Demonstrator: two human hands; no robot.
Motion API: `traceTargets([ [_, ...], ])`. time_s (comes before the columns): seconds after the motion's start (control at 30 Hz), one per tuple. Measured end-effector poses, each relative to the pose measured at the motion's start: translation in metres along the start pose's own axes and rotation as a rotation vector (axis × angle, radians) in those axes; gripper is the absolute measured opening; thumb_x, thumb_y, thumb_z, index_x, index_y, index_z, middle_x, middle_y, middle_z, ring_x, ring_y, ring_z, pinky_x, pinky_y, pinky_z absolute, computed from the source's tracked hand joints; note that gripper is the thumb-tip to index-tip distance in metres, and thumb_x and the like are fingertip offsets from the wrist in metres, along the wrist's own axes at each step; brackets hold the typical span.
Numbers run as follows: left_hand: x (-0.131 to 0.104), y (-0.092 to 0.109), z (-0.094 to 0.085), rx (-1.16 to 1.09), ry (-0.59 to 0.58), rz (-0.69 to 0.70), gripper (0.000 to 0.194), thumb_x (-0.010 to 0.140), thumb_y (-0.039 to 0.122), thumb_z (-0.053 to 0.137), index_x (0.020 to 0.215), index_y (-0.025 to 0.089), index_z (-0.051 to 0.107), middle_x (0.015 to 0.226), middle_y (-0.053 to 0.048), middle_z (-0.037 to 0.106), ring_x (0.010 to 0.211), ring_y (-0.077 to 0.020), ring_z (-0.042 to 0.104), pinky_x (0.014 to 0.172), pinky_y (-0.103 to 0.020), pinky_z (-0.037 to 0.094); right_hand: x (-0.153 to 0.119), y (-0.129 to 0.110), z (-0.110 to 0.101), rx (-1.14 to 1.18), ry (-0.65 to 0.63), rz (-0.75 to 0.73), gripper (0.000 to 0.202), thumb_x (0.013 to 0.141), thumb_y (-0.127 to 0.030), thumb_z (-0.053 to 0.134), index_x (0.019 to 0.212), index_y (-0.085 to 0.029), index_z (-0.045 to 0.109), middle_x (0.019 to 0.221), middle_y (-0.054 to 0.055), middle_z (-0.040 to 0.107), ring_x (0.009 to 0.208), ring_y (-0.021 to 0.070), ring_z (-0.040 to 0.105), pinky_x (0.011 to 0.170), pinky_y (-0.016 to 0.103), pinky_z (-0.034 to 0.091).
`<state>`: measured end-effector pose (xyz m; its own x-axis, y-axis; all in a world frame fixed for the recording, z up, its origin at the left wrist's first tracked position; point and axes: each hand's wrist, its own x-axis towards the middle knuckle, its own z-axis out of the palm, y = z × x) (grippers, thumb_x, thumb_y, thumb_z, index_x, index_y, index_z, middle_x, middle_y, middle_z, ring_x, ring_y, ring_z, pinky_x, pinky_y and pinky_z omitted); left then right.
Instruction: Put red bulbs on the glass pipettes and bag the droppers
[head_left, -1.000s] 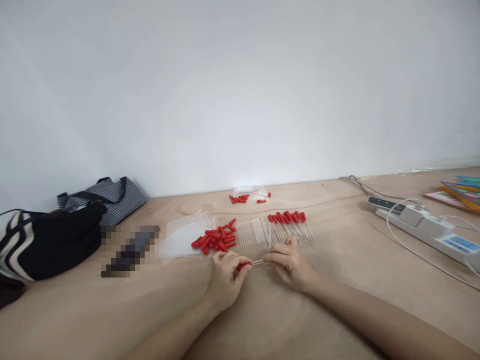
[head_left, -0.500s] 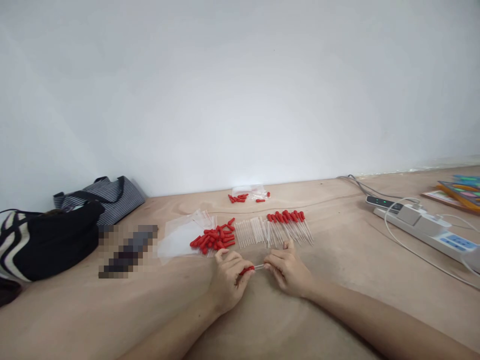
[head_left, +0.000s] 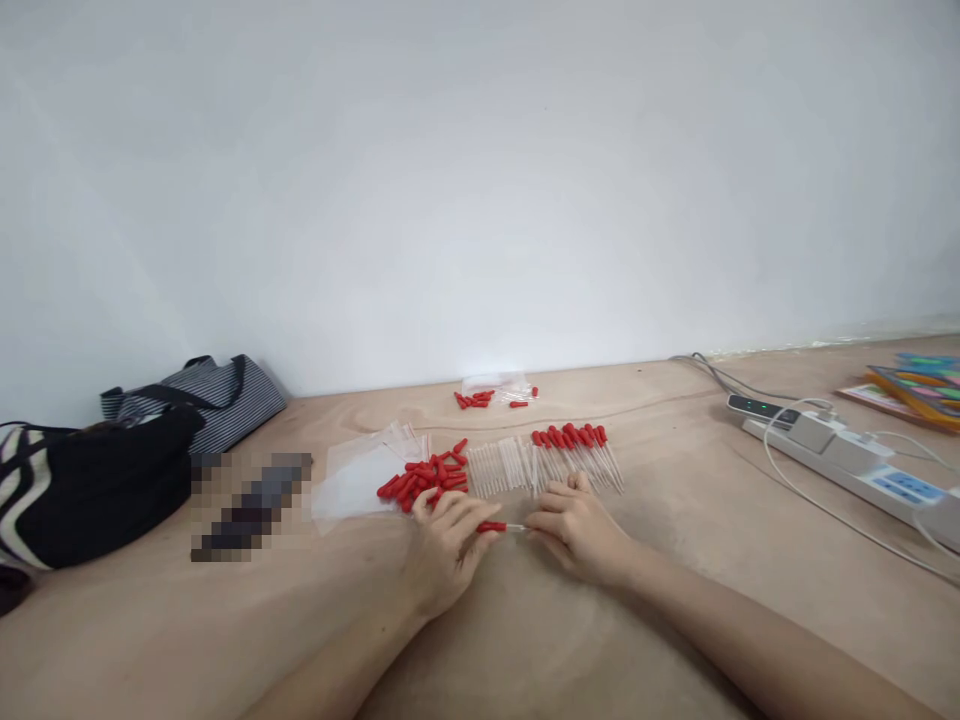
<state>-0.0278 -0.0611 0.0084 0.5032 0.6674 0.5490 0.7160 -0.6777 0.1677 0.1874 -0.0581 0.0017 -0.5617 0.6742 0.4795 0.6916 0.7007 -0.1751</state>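
Observation:
My right hand (head_left: 577, 530) pinches the clear tube of a dropper (head_left: 514, 527), which lies level and points left. A red rubber bulb (head_left: 492, 526) sits on the tube's left end. Around that bulb, the thumb and forefinger of my left hand (head_left: 446, 555) are parted, thumb below and forefinger above, close to it. Behind my left hand is a pile of loose red bulbs (head_left: 420, 478), partly on clear plastic bags (head_left: 349, 475). Bare clear tubes (head_left: 491, 470) lie in a row beyond my hands. To their right is a row of droppers with red bulbs fitted (head_left: 574, 437).
More red bulbs (head_left: 474, 400) and a small clear bag (head_left: 495, 383) lie near the wall. At left are a black bag (head_left: 127, 490), a striped bag (head_left: 225, 395) and a blurred dark object (head_left: 255, 505). A power strip (head_left: 847, 460) with cables and colourful items (head_left: 919, 390) stand at right.
My left fingers have loosened and drawn slightly left, so more of the red bulb shows. My right hand keeps its pinch on the tube. The whole view has shifted slightly.

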Motion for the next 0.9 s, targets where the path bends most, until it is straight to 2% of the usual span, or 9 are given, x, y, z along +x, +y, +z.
traceTargets([
  [0.1,-0.003,-0.011,0.002,0.086,0.035,-0.116,0.036,0.079,0.031,0.051,0.115,0.026,0.047,0.111,-0.005,0.057,0.102,-0.0237,0.047,0.089,-0.043,0.022,0.002,0.018,0.000,0.020,0.075,0.294,0.017,0.080,-0.023,0.046,0.086,-0.022,0.061,0.070,0.001,0.063,0.073,0.0150,0.053,0.071,0.031,0.022],
  [0.17,-0.004,-0.017,0.004,0.110,0.050,-0.193,0.035,0.078,0.031,0.051,0.113,0.025,0.049,0.111,-0.006,0.056,0.103,-0.0249,0.046,0.088,-0.043,0.024,0.007,0.034,0.003,0.017,0.128,0.503,0.020,0.079,-0.023,0.046,0.095,-0.020,0.058,0.071,0.001,0.064,0.073,0.0156,0.055,0.074,0.031,0.024],
  [0.27,-0.004,-0.022,0.004,0.114,0.040,-0.239,0.029,0.077,0.030,0.050,0.105,0.026,0.053,0.107,-0.005,0.057,0.101,-0.0249,0.047,0.087,-0.043,0.026,0.016,0.053,0.008,-0.035,0.133,0.671,0.018,0.077,-0.021,0.047,0.093,-0.018,0.056,0.070,0.001,0.064,0.072,0.0164,0.056,0.074,0.031,0.024],
  [0.43,-0.005,-0.020,0.004,0.105,0.040,-0.219,0.020,0.077,0.029,0.052,0.095,0.026,0.058,0.103,-0.005,0.058,0.098,-0.0249,0.048,0.086,-0.045,0.026,0.025,0.063,0.016,-0.118,0.047,0.702,0.010,0.076,-0.020,0.047,0.079,-0.019,0.056,0.069,0.001,0.064,0.072,0.0162,0.056,0.074,0.031,0.023],
  [0.67,-0.001,-0.024,-0.002,0.115,0.088,-0.287,0.015,0.074,0.028,0.055,0.088,0.027,0.062,0.100,-0.005,0.059,0.097,-0.0258,0.048,0.083,-0.045,0.027,0.030,0.058,0.015,-0.144,0.026,0.689,0.019,0.078,-0.026,0.045,0.075,-0.019,0.062,0.079,0.004,0.065,0.080,0.0192,0.055,0.071,0.033,0.023],
  [0.77,0.012,-0.036,-0.011,0.177,0.058,-0.408,0.013,0.074,0.029,0.055,0.083,0.027,0.064,0.100,-0.005,0.059,0.097,-0.0260,0.048,0.082,-0.045,0.028,0.033,0.053,0.012,-0.156,-0.011,0.702,0.024,0.078,-0.033,0.045,0.072,-0.020,0.064,0.076,0.005,0.065,0.079,0.0205,0.055,0.074,0.035,0.023],
  [0.87,0.039,-0.054,-0.015,0.267,-0.088,-0.546,0.017,0.076,0.033,0.052,0.083,0.027,0.066,0.105,-0.005,0.058,0.102,-0.0265,0.045,0.084,-0.044,0.027,0.039,0.048,0.009,-0.177,-0.094,0.760,0.027,0.078,-0.032,0.045,0.065,-0.020,0.065,0.070,0.006,0.065,0.077,0.0212,0.056,0.078,0.039,0.022],
  [0.9,0.050,-0.061,-0.013,0.284,-0.104,-0.578,0.018,0.076,0.035,0.052,0.082,0.026,0.066,0.107,-0.006,0.057,0.104,-0.0279,0.044,0.084,-0.045,0.027,0.042,0.047,0.009,-0.186,-0.124,0.783,0.025,0.077,-0.030,0.046,0.064,-0.020,0.064,0.068,0.006,0.064,0.077,0.0214,0.056,0.079,0.039,0.022],
])
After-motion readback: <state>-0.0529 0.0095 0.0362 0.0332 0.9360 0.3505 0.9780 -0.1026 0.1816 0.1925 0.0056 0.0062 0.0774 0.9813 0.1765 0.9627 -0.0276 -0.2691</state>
